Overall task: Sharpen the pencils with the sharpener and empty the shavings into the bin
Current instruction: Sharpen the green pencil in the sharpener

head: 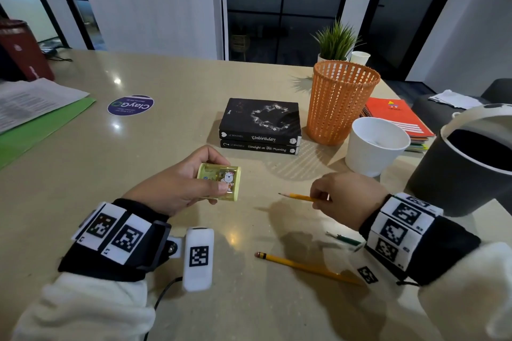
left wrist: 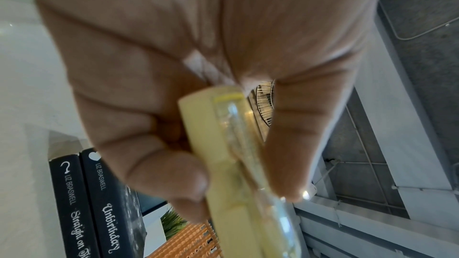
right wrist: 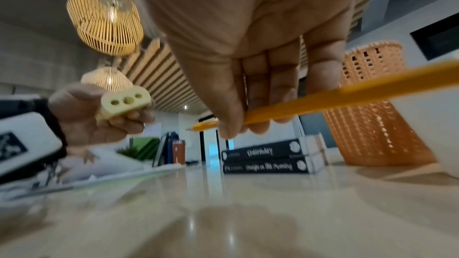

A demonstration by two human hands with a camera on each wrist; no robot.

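My left hand (head: 177, 185) grips a pale yellow sharpener (head: 219, 180) with a clear case and a cartoon sticker, held above the table. In the right wrist view the sharpener (right wrist: 125, 104) shows three holes facing the pencil. My right hand (head: 340, 199) pinches a yellow pencil (head: 297, 197), its sharp tip pointing left at the sharpener, a gap between them. Up close the pencil (right wrist: 323, 101) crosses under my fingers (right wrist: 231, 105). A second yellow pencil (head: 302, 267) with an eraser lies on the table near my right wrist. The orange mesh bin (head: 339, 102) stands at the back right.
Two stacked black books (head: 260, 126) lie behind the hands. A white cup (head: 374, 147) and a dark grey container (head: 468, 163) stand right. A green pen (head: 343, 238) lies by my right wrist. Papers on a green folder (head: 38, 119) lie left, an orange notebook (head: 396, 116) behind the bin.
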